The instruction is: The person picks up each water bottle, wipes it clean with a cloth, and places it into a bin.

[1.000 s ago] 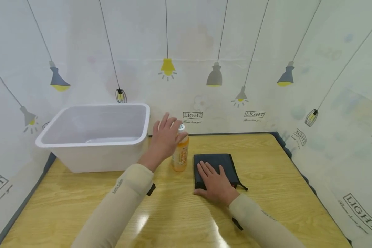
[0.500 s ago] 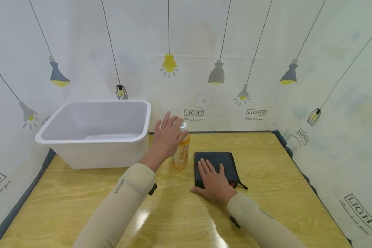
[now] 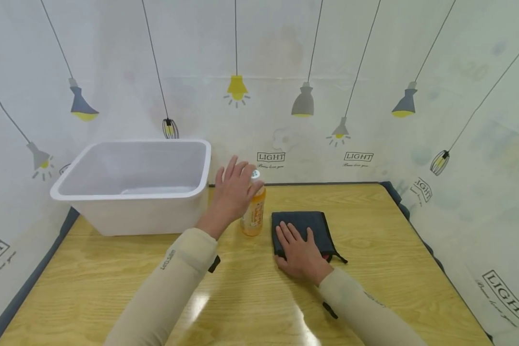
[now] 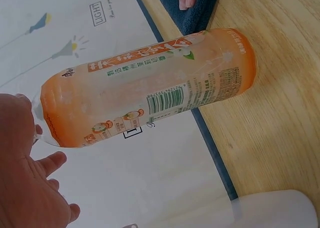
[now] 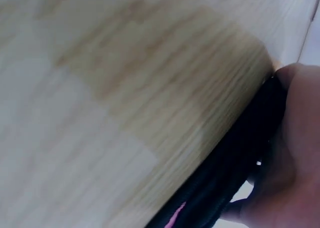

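So the left hand [image 3: 232, 192] is up by the bottle [image 3: 253, 210], fingers spread and mostly straight. The grip isn't closed round anything: the thumb side sits at the cap, but in the left wrist view the palm [image 4: 27, 183] is only next to the bottle's top end, with no wrap on it. The bottle stands upright on the desk [image 3: 372, 226], orange drink with a white cap, just right of the white bin [image 3: 134, 185] and just left of the dark cloth [image 3: 304, 226]. The right hand [image 3: 300, 252] lies flat on that cloth, fingers straight, pressing its near half down. The right wrist view is blurry, but it shows the cloth's edge [image 5: 225, 183] under the hand on the wood.
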{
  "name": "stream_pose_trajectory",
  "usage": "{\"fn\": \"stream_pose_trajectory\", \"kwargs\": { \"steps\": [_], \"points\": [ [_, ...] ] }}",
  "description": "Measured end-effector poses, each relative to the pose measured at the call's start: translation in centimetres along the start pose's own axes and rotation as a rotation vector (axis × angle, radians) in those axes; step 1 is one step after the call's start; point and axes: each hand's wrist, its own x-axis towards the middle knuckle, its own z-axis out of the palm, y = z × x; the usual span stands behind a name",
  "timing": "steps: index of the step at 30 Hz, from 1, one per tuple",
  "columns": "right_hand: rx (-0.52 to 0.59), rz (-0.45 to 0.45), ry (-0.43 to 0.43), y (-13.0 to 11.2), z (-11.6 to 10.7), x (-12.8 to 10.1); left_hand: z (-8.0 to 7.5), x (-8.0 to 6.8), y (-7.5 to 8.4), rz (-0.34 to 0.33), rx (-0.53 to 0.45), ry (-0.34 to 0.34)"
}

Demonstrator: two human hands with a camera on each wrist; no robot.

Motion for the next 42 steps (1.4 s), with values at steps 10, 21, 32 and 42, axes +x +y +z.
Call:
{"fn": "stream_pose_trajectory", "kwargs": {
  "steps": [10,21,32,42],
  "points": [
    [0.126,0.005,0.017,0.8,-0.2,0.0,0.1,-0.1,0.0,0.009,0.012,0.005],
    [0.356,0.038,0.212,3.1,-3.2,0.5,0.0,-0.1,0.2,0.021,-0.007,0.025],
    [0.635,0.007,0.426,3.7,-7.7,0.8,0.4,-0.3,1.4,0.075,0.056,0.002],
    [0.754,-0.107,0.439,1.3,-10.2,1.3,0.7,-0.5,2.2,0.094,0.048,0.015]
  ]
}}
